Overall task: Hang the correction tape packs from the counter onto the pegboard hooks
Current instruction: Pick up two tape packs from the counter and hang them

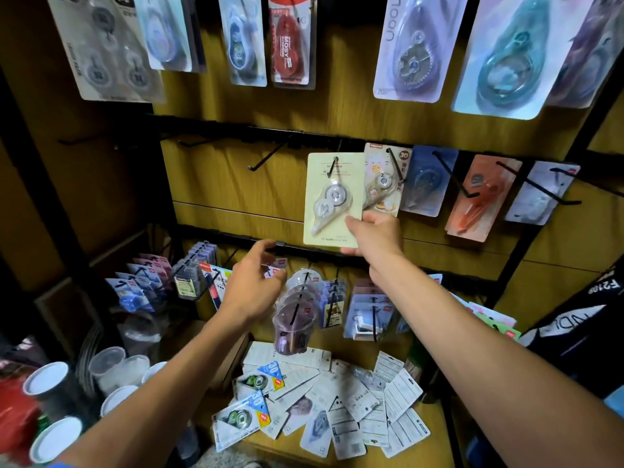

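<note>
Packs crowd the wooden board (236, 184): a cartoon-printed pack (385, 179) hangs just right of my cream pack (332, 197), partly behind it; an empty hook (270, 157) juts out to its left. Cream pack: pale card, clear blister, grey-white tape wheels, its hole on a hook. My right hand (374, 234) pinches its lower corner. My left hand (251, 285) hovers below it, fingers loose, holding nothing. Below it, a loose pile of packs (324, 400) on the counter.

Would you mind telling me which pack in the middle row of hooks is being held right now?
The cream pack, leftmost in that row; the right hand pinches its bottom corner, while the others hang untouched.
</note>
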Motion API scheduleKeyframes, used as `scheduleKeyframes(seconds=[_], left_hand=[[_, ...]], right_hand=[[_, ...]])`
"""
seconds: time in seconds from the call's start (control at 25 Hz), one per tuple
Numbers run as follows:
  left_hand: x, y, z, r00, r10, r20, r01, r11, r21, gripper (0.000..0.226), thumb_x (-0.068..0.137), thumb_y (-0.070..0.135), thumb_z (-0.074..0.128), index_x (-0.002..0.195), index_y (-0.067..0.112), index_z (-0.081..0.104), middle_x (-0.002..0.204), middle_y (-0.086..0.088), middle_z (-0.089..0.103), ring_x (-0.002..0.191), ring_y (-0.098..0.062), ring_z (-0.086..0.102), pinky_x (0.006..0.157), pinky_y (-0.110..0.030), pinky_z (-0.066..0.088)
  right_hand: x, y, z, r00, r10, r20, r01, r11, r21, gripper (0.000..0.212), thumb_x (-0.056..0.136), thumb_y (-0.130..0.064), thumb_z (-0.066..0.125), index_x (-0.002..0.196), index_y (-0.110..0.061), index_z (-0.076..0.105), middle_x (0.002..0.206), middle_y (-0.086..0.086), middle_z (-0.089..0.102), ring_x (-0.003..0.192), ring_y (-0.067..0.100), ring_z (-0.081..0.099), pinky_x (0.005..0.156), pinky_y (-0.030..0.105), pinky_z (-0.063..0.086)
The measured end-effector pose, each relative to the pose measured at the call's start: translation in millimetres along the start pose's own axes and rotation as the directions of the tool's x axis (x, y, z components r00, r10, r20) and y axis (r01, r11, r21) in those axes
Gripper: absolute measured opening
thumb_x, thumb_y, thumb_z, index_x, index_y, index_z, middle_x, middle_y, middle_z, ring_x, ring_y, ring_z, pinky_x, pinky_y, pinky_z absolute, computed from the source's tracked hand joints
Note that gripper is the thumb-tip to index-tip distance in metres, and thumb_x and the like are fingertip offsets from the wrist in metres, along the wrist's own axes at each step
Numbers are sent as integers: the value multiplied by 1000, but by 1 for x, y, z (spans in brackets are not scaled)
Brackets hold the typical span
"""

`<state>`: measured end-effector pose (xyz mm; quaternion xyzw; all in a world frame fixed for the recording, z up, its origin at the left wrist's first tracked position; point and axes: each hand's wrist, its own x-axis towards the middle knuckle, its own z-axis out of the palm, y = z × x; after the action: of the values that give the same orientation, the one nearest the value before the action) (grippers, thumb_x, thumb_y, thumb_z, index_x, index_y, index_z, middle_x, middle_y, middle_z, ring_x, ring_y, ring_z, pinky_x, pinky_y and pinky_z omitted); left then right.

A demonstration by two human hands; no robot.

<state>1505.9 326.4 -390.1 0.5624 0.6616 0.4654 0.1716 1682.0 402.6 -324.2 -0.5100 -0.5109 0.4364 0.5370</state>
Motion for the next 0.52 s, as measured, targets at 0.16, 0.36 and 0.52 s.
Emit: scheduleKeyframes(seconds=[0.16, 0.36, 0.52], left_hand=[[20, 0, -6, 1000, 6, 21, -6, 1000, -4, 51, 92, 21, 65, 139, 26, 47, 112, 4, 60, 108, -24, 60, 96, -46, 51], [43, -8, -3, 1000, 5, 16, -5, 1000, 2, 50, 91, 20, 66, 138, 27, 49, 114, 1, 62, 107, -23, 61, 96, -46, 51], [48, -25, 4, 998, 4, 56, -6, 999, 41, 48, 92, 23, 65, 137, 28, 49, 116, 2, 63, 110, -23, 59, 95, -45, 51]], right_hand=[[44, -3, 15, 997, 60, -57, -58, 998, 35, 11, 93, -9, 61, 83, -14, 60, 94, 4, 66, 77, 17, 67, 46, 23, 57], [93, 1, 29, 988, 102, -114, -96, 994, 53, 18, 93, -7, 61, 112, -9, 59, 107, 6, 60, 88, 23, 64, 48, 26, 59], [117, 6, 36, 984, 149, -99, -140, 986, 93, 35, 94, -6, 60, 127, -8, 50, 112, 8, 57, 86, 19, 61, 49, 26, 58]])
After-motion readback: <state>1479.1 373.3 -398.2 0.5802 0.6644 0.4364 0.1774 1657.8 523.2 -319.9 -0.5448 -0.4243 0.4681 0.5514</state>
